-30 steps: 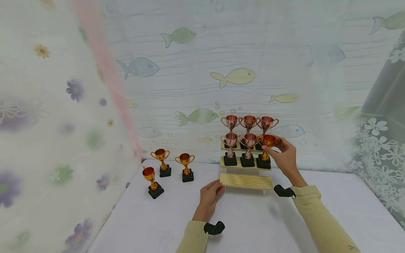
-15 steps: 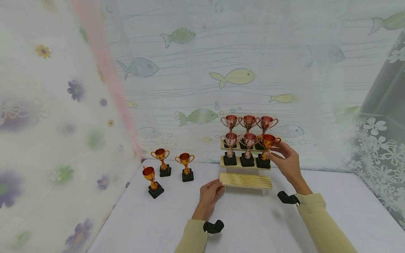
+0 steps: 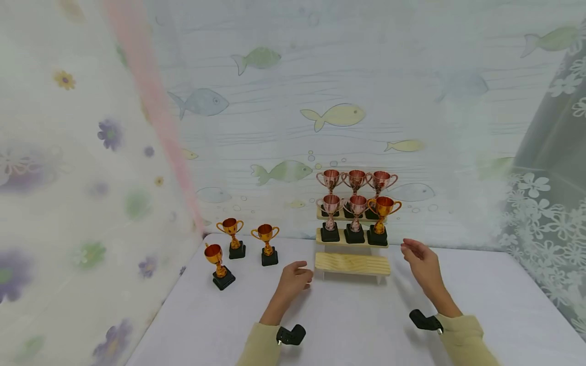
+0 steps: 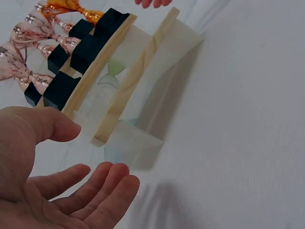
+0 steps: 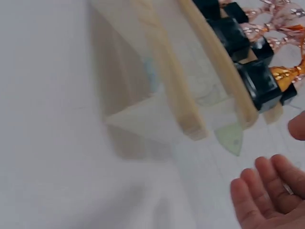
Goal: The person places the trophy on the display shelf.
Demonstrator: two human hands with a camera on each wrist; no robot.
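A three-tier wooden stand (image 3: 352,263) with pale wood shelves is at the middle right of the table. On its middle shelf are two rose-pink trophies (image 3: 330,206) and, at the right end, one gold trophy (image 3: 383,208). Three rose-pink trophies (image 3: 355,179) stand on the top shelf, their bases partly hidden. The bottom shelf bears nothing. My left hand (image 3: 292,280) is just left of the bottom shelf, apart from it, fingers loosely bent and holding nothing. To the right of the stand, my right hand (image 3: 423,264) is also bare, its fingers relaxed.
Three gold trophies on black bases stand at the table's left: one at the back (image 3: 232,236), one nearer the stand (image 3: 267,243), one in front (image 3: 220,264). A fish-print curtain (image 3: 274,132) hangs behind the white table (image 3: 348,325).
My right hand has let go of the gold trophy on the middle shelf and drawn back down and right. My left hand has come off the bottom shelf, moving slightly left.
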